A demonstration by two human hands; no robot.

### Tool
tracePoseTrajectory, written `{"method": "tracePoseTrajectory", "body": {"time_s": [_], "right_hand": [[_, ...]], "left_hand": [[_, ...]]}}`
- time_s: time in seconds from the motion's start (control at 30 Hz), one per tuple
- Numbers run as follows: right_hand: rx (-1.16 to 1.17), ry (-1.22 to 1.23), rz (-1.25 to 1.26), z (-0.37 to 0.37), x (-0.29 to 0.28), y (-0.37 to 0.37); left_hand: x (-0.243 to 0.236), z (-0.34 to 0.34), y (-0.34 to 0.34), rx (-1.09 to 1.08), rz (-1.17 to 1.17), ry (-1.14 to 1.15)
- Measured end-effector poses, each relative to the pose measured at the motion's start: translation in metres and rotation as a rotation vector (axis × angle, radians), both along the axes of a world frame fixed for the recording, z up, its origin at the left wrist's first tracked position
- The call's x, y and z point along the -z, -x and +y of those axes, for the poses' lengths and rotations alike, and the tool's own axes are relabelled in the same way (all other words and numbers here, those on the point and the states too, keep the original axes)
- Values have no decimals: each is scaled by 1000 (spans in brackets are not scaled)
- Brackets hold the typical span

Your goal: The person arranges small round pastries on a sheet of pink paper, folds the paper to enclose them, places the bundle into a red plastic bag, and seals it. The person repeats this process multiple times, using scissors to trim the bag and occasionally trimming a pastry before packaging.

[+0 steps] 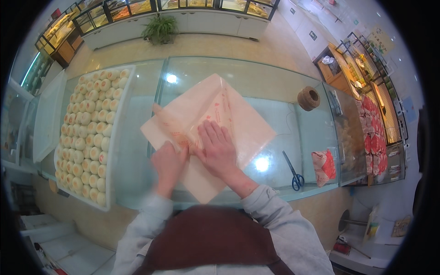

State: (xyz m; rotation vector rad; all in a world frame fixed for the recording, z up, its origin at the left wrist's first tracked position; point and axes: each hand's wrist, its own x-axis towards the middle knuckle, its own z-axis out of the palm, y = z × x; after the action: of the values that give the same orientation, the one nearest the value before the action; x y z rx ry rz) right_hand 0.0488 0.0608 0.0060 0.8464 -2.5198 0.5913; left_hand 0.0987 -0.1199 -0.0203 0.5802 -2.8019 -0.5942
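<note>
Diamond-wise on the glass counter in front of me lies pale pink wrapping paper (250,126). Part of it, printed in red, is folded up over the middle, and a raised flap (164,118) stands at its left. My left hand (168,165) is closed on the fold's left edge, fingers curled in and slightly blurred. Lying flat on the printed fold, my right hand (216,149) has its fingers stretched out and its thumb close to my left hand. Whatever may lie under the fold is hidden.
A white tray (123,103) of round buns (87,133) stands at the left. Twine (309,98), blue scissors (294,172) and a red-and-white wrapped packet (323,167) lie on the right. Stacked red packets (375,137) stand beyond the counter's right end.
</note>
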Motion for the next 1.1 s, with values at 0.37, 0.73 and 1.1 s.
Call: {"method": "tracePoseTrajectory", "body": {"time_s": [0.37,0.73,1.1], "right_hand": [[-15,15,-35,0,-2,0],[1,-15,66,-2,10,3],[-141,349,0,8,19,1]], "left_hand": [[30,14,38,-170,493,-1506],[3,29,34,440,534,-677],[-25,6,48,934,437,-161]]}}
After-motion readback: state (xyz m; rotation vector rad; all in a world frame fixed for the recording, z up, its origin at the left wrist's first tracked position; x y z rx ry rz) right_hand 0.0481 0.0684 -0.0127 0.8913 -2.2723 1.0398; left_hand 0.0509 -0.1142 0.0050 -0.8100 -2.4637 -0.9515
